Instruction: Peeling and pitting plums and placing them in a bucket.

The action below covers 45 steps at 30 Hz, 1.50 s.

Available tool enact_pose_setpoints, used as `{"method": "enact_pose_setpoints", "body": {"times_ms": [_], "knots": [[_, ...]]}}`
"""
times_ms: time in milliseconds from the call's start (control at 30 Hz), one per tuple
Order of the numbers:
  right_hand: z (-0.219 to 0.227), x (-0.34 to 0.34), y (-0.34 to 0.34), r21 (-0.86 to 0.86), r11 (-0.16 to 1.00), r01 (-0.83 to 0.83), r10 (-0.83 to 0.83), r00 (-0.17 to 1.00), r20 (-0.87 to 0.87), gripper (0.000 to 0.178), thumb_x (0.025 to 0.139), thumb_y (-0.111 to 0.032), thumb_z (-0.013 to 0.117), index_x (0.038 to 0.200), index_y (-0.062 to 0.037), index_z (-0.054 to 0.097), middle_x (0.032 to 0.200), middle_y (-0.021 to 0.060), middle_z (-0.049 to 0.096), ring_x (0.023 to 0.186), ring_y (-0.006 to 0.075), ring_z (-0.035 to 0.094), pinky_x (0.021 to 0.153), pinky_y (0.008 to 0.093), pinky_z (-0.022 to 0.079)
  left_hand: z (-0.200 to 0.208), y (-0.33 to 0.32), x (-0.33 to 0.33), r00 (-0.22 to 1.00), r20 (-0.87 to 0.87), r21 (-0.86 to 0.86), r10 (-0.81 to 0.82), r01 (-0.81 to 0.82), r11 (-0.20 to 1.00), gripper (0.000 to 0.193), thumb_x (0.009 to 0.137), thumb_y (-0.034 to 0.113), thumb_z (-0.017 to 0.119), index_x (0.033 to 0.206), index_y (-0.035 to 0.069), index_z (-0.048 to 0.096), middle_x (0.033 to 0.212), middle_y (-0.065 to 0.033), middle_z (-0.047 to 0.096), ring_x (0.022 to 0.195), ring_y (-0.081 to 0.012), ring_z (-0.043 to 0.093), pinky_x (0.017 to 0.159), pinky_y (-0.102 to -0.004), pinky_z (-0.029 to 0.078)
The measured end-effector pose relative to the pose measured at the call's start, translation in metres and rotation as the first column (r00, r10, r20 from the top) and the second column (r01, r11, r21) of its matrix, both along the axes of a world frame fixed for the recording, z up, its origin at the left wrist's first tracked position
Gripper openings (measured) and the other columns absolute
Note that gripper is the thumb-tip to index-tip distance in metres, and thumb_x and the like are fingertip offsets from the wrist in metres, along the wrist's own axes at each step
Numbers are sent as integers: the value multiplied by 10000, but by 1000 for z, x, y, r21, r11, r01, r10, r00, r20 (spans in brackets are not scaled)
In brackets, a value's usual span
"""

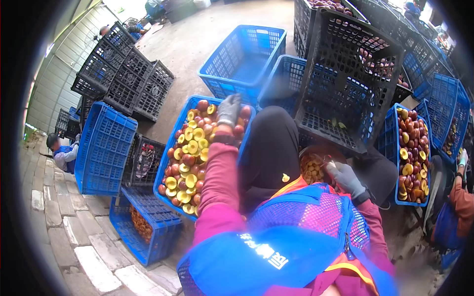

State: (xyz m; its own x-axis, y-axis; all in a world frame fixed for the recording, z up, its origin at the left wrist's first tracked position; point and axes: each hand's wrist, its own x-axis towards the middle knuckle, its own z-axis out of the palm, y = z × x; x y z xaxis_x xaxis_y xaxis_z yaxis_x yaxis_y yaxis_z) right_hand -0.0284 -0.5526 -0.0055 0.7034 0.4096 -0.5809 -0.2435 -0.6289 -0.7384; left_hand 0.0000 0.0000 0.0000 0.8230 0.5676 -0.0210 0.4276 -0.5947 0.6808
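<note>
My left hand [228, 110], in a grey glove, is over the far right part of a blue crate [169, 152] filled with red-skinned plums [188, 160], many halved with yellow flesh showing. Blur hides how its fingers are set. Between my knees, my right hand [347, 178], also gloved in grey, is closed at the rim of a round container holding pale yellow pieces [312, 170]. Something reddish shows at its fingertips, too small to name. One yellow fruit piece [285, 178] appears by my thigh.
A tilted black crate [355, 89] stands before my right knee, with blue crates [242, 54] beyond. Another plum-filled crate [399, 192] is at right, beside a co-worker's arm [460, 197]. Stacked black crates [118, 74] and an upended blue crate [104, 148] stand left.
</note>
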Motion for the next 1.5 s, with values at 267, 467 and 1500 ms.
{"method": "enact_pose_setpoints", "body": {"times_ms": [267,467,1500], "knots": [[-76,21,35,-336,907,-253,368,865,341,461,1056,-460,583,1252,-56,688,1073,262,762,1021,482,717,894,556,551,-66,11,-69,948,-315,504,40,132,854,698,1049,623,525,1571,161,500,1599,-172,515,1463,-381,486,1188,-629,296],[-172,23,55,-611,701,-367,580,792,190,532,1087,-495,485,1376,-93,680,1178,268,758,1073,490,721,924,575,564,-73,4,-57,923,-383,581,-42,276,765,831,1037,645,512,1708,185,337,1733,-186,362,1623,-359,319,1267,-734,129],[-72,246,-135,346,739,578,-673,652,348,446,1018,-326,721,1342,-34,632,1135,86,676,969,226,634,844,369,497,68,-133,-50,906,338,29,-255,261,965,641,989,442,776,1455,28,630,1390,-236,690,1302,-390,665,1091,-437,525]]}}
